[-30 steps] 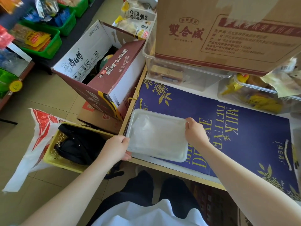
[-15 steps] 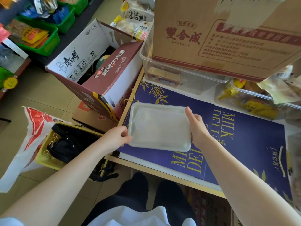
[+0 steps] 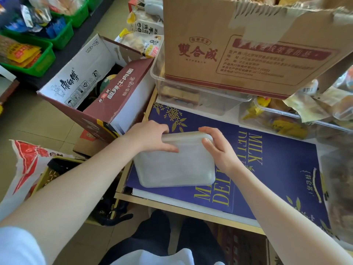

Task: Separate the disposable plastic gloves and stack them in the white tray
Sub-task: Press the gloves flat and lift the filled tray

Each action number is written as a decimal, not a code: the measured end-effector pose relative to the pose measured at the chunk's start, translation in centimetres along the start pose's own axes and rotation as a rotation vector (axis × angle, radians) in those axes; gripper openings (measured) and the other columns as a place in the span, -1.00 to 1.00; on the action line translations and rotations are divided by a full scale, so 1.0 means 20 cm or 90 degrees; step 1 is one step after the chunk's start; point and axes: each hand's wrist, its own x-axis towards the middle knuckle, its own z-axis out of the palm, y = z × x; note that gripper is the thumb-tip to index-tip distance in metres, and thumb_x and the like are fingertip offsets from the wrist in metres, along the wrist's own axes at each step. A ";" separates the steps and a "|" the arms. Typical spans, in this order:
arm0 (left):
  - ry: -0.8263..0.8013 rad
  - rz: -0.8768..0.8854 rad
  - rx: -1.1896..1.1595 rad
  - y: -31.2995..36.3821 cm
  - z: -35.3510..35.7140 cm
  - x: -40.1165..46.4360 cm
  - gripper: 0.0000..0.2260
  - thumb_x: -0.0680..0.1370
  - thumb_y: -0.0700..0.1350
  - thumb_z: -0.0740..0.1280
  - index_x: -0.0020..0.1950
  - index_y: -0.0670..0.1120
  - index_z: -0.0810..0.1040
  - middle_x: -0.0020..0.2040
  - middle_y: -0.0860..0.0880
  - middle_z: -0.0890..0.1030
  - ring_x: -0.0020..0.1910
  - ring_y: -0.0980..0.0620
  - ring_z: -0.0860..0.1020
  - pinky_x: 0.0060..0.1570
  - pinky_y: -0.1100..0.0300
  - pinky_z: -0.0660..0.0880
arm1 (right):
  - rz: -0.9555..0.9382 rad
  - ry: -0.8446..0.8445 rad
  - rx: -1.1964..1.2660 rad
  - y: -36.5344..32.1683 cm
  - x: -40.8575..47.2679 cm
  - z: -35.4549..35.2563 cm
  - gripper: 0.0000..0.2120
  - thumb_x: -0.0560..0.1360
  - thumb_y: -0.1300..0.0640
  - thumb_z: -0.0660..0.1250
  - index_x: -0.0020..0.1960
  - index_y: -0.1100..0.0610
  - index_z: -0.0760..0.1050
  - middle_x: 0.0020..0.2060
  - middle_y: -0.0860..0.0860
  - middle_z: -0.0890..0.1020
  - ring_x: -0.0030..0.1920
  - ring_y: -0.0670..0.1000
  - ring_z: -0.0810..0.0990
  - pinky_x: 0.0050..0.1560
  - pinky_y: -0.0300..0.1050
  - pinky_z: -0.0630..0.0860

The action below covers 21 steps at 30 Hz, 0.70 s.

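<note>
White tray [image 3: 177, 169] (tilted) gripped at its far edge by left hand [image 3: 150, 136] and right hand [image 3: 219, 150].

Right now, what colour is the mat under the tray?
Deep blue mat with yellow lettering and leaf motifs, per the head view.

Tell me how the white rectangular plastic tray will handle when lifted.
The white rectangular plastic tray probably is light: the left hand and right hand tilt it by its far edge. It looks fairly stiff, keeping its shape. Its smooth surface may be slippery.
</note>
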 end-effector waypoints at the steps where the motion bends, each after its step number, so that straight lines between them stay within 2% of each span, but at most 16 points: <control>1: -0.011 0.001 0.005 0.00 0.02 0.01 -0.34 0.34 0.44 0.24 0.26 0.02 0.42 0.11 0.00 0.56 -0.04 -0.01 0.49 -0.14 0.14 0.41 | -0.016 -0.006 -0.068 -0.01 0.01 -0.02 -0.49 0.42 -0.19 0.08 0.25 0.05 0.42 0.13 -0.03 0.48 0.11 -0.04 0.46 0.10 -0.13 0.40; 3: 0.018 0.021 0.044 0.03 0.05 0.00 -0.38 0.34 0.45 0.22 0.11 -0.03 0.46 0.01 0.00 0.55 -0.10 -0.02 0.48 -0.20 0.13 0.38 | -0.073 -0.012 -0.277 -0.06 0.04 -0.04 -0.45 0.39 -0.20 -0.02 0.15 0.08 0.49 0.05 -0.01 0.55 0.06 -0.01 0.49 0.07 -0.11 0.37; 5: 0.058 0.039 0.096 0.07 0.09 0.00 -0.36 0.34 0.46 0.22 0.07 -0.08 0.45 0.01 -0.02 0.52 -0.03 -0.07 0.51 -0.22 0.13 0.34 | -0.104 -0.019 -0.503 -0.14 0.07 0.02 -0.46 0.46 -0.18 -0.12 -0.02 0.07 0.55 -0.08 -0.01 0.60 0.00 0.05 0.52 0.04 -0.10 0.33; 6: 0.076 0.043 0.104 0.09 0.11 0.00 -0.36 0.34 0.44 0.23 0.08 -0.09 0.44 0.01 -0.02 0.51 0.00 -0.08 0.53 -0.21 0.13 0.33 | -0.086 -0.036 -0.586 -0.18 0.10 0.06 -0.46 0.53 -0.16 -0.14 -0.07 0.08 0.55 -0.14 0.00 0.59 -0.05 0.08 0.53 -0.02 -0.09 0.32; 8: 0.107 0.038 0.085 0.13 0.12 0.00 -0.39 0.34 0.40 0.27 0.10 -0.09 0.45 0.02 -0.02 0.52 0.01 -0.09 0.55 -0.18 0.13 0.36 | 0.006 -0.083 -0.649 -0.22 0.14 0.16 -0.47 0.61 -0.14 -0.11 -0.09 0.10 0.55 -0.23 0.01 0.52 -0.18 0.11 0.49 -0.18 -0.11 0.30; 11: 0.129 0.030 0.074 0.13 0.13 0.01 -0.42 0.34 0.37 0.29 0.06 -0.09 0.45 -0.01 -0.03 0.53 -0.03 -0.09 0.56 -0.18 0.14 0.36 | -0.012 -0.044 -0.669 -0.21 0.16 0.20 -0.52 0.62 -0.08 -0.08 -0.14 0.12 0.53 -0.31 -0.01 0.45 -0.27 0.11 0.47 -0.33 -0.13 0.20; 15: 0.099 0.028 0.052 0.14 0.12 0.01 -0.46 0.30 0.38 0.32 -0.05 -0.07 0.38 -0.06 -0.02 0.51 -0.10 -0.07 0.53 -0.21 0.14 0.38 | -0.024 -0.020 -0.611 -0.19 0.15 0.17 -0.54 0.61 -0.02 -0.03 -0.20 0.15 0.54 -0.34 0.03 0.46 -0.31 0.12 0.42 -0.28 -0.12 0.27; 17: 0.087 0.023 0.054 0.15 0.12 0.01 -0.43 0.30 0.39 0.31 -0.03 -0.07 0.39 -0.07 0.00 0.48 -0.08 -0.07 0.52 -0.19 0.13 0.38 | -0.035 -0.016 -0.598 -0.20 0.15 0.15 -0.55 0.61 -0.02 -0.03 -0.29 0.14 0.46 -0.36 0.02 0.45 -0.31 0.12 0.42 -0.29 -0.11 0.28; 19: 0.087 0.021 0.060 0.14 0.11 0.01 -0.41 0.30 0.41 0.30 0.00 -0.08 0.40 -0.11 0.01 0.42 -0.07 -0.07 0.50 -0.18 0.12 0.38 | -0.020 0.051 -0.510 -0.17 0.13 0.12 -0.57 0.57 -0.05 -0.05 -0.36 0.12 0.34 -0.39 0.00 0.43 -0.29 0.11 0.41 -0.29 -0.09 0.24; 21: 0.090 0.012 0.048 0.11 0.10 0.00 -0.41 0.31 0.43 0.27 -0.01 -0.07 0.39 -0.12 0.02 0.41 -0.10 -0.05 0.47 -0.17 0.12 0.39 | 0.082 0.156 -0.282 -0.13 0.09 0.08 -0.56 0.51 -0.10 -0.06 -0.27 0.14 0.43 -0.32 0.01 0.52 -0.25 0.08 0.45 -0.29 -0.06 0.30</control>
